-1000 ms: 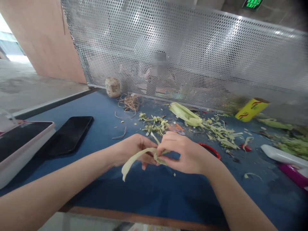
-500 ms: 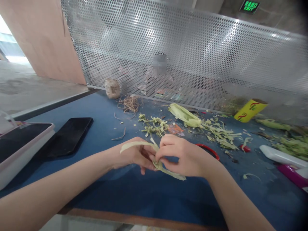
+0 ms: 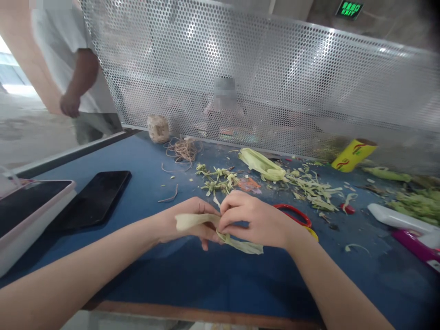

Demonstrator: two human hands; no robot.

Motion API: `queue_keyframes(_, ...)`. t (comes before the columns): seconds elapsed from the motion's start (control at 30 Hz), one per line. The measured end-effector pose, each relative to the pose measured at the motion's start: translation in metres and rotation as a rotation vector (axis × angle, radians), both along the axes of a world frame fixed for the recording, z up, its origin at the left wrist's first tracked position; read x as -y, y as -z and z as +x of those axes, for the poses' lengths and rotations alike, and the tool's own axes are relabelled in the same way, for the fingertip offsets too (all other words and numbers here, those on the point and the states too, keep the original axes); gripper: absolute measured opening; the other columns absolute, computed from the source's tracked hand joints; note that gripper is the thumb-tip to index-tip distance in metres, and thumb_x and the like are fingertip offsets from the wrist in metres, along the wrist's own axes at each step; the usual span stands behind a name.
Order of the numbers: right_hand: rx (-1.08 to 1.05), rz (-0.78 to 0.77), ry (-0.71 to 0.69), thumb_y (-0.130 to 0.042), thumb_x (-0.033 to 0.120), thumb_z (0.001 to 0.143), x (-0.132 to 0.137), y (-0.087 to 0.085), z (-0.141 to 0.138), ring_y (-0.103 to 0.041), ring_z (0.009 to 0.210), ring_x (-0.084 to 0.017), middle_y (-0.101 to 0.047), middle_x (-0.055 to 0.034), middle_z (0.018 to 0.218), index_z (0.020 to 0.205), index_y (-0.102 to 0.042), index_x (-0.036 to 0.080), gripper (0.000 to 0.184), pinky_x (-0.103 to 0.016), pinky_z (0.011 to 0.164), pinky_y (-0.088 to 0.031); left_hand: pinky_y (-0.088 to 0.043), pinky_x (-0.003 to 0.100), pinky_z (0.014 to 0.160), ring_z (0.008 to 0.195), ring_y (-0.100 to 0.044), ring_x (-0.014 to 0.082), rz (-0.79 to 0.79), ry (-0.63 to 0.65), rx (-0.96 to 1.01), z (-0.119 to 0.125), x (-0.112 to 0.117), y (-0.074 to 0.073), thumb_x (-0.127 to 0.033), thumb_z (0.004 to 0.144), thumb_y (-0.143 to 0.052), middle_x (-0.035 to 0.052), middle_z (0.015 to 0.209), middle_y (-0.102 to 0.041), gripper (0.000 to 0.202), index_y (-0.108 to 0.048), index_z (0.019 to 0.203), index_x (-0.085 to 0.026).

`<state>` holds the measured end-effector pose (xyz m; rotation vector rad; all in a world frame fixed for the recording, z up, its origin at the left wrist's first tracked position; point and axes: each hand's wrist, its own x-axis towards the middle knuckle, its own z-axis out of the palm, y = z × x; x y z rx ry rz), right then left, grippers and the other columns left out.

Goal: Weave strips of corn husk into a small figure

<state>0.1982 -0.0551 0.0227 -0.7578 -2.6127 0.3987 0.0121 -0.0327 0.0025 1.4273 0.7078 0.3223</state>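
My left hand and my right hand meet above the near middle of the table, both closed on pale green corn husk strips. One strip end curls back over my left hand, another hangs out below my right fingers. Where the strips cross is partly hidden by my fingers. Just beyond my hands lies a cluster of small knotted husk pieces. A larger folded corn husk rests behind them, beside a heap of shredded husk. Red-handled scissors lie partly behind my right wrist.
On the blue table, a black phone and a pale-cased device lie left. Twine and a wrapped roll stand near the perforated metal screen. A yellow tube is at right. A person stands beyond the left edge.
A person has come into view at the far left. The strip end over my left hand has swung lower and turned its flat side outward. Both hands keep their grip, and the view has shifted slightly.
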Motion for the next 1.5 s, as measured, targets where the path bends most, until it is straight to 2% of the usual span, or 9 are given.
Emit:
queue_keyframes(0.17, -0.037, 0.000, 0.029, -0.057, 0.022, 0.077, 0.002, -0.003, 0.002, -0.046, 0.094, -0.015, -0.053, -0.0040, 0.094, 0.076, -0.066, 0.021, 0.009, -0.028, 0.085, -0.037, -0.050, 0.021, 0.052, 0.055, -0.057, 0.0103, 0.019, -0.031, 0.041, -0.001, 0.002, -0.005, -0.013, 0.061, -0.069, -0.0008, 0.062, -0.064, 0.011, -0.069, 0.073, -0.013)
queue_keyframes(0.37, -0.139, -0.149, 0.038, -0.058, 0.023, 0.076, 0.002, -0.005, 0.005, -0.041, 0.110, -0.016, -0.049, -0.0054, 0.111, 0.085, -0.062, 0.019, 0.010, -0.031, 0.096, -0.031, -0.048, 0.019, 0.050, 0.058, -0.059, 0.0116, 0.033, -0.070, 0.071, -0.004, 0.001, -0.014, -0.014, 0.065, -0.067, -0.0005, 0.064, -0.067, 0.007, -0.068, 0.072, -0.016)
queue_keyframes(0.53, -0.349, -0.241, -0.044, -0.055, 0.022, 0.078, -0.005, 0.000, 0.004, -0.040, 0.114, -0.017, -0.045, -0.0060, 0.119, 0.106, -0.051, 0.023, 0.028, -0.031, 0.094, -0.035, -0.043, 0.013, 0.046, 0.057, -0.058, 0.0084, -0.007, -0.157, 0.161, -0.008, -0.001, -0.018, -0.013, 0.066, -0.066, -0.0013, 0.064, -0.067, 0.008, -0.069, 0.072, -0.017)
queue_keyframes(0.63, -0.501, -0.285, 0.049, -0.057, 0.027, 0.077, -0.007, 0.005, 0.003, -0.043, 0.108, -0.017, -0.037, -0.0061, 0.125, 0.118, -0.040, 0.028, 0.044, -0.030, 0.085, -0.042, -0.042, 0.013, 0.046, 0.057, -0.057, 0.0080, -0.060, -0.172, 0.155, -0.009, -0.001, -0.017, -0.015, 0.065, -0.067, -0.0004, 0.064, -0.067, 0.007, -0.069, 0.071, -0.016)
queue_keyframes(0.77, -0.548, -0.481, 0.330, -0.060, 0.039, 0.073, -0.008, 0.013, 0.002, -0.050, 0.077, -0.013, -0.048, -0.0055, 0.098, 0.117, -0.035, 0.023, 0.053, -0.027, 0.066, -0.046, -0.043, 0.015, 0.047, 0.058, -0.057, 0.0091, -0.045, -0.185, 0.122, -0.007, -0.001, -0.013, -0.014, 0.064, -0.068, 0.0010, 0.064, -0.067, 0.012, -0.068, 0.075, -0.015)
queue_keyframes(0.9, -0.370, -0.678, 0.338, -0.062, 0.043, 0.070, -0.007, 0.019, -0.006, -0.051, 0.067, -0.013, -0.055, -0.0018, 0.080, 0.106, -0.049, 0.022, 0.044, -0.025, 0.058, -0.042, -0.046, 0.018, 0.046, 0.051, -0.055, 0.0087, -0.073, -0.298, 0.142, -0.003, 0.000, -0.012, -0.013, 0.056, -0.073, -0.0024, 0.058, -0.064, 0.018, -0.063, 0.071, -0.015)
queue_keyframes(1.07, -0.470, -0.686, 0.288, -0.057, 0.038, 0.075, -0.005, 0.021, -0.018, -0.051, 0.064, -0.012, -0.056, -0.0010, 0.080, 0.114, -0.048, 0.026, 0.042, -0.026, 0.059, -0.042, -0.046, 0.019, 0.044, 0.047, -0.056, 0.0095, 0.012, -0.367, 0.121, -0.003, 0.000, -0.012, -0.015, 0.057, -0.073, -0.0020, 0.058, -0.066, 0.040, -0.051, 0.091, -0.016)
queue_keyframes(1.3, -0.556, -0.549, 0.301, -0.054, 0.024, 0.076, -0.008, 0.022, -0.022, -0.050, 0.062, -0.010, -0.055, 0.0010, 0.068, 0.086, -0.057, 0.018, 0.013, -0.022, 0.058, -0.041, -0.048, 0.022, 0.043, 0.065, -0.066, 0.0215, 0.041, -0.468, 0.024, -0.002, -0.002, -0.011, -0.017, 0.055, -0.075, -0.0006, 0.061, -0.067, 0.061, -0.039, 0.104, -0.018)
queue_keyframes(1.5, -0.671, -0.501, 0.335, -0.059, 0.026, 0.071, -0.010, 0.027, -0.026, -0.052, 0.069, -0.012, -0.056, -0.0002, 0.081, 0.085, -0.052, 0.020, 0.017, -0.024, 0.062, -0.044, -0.050, 0.022, 0.042, 0.061, -0.066, 0.0202, 0.170, -0.496, -0.027, -0.003, -0.005, -0.020, -0.020, 0.058, -0.072, 0.0002, 0.064, -0.070, 0.069, -0.034, 0.116, -0.017)
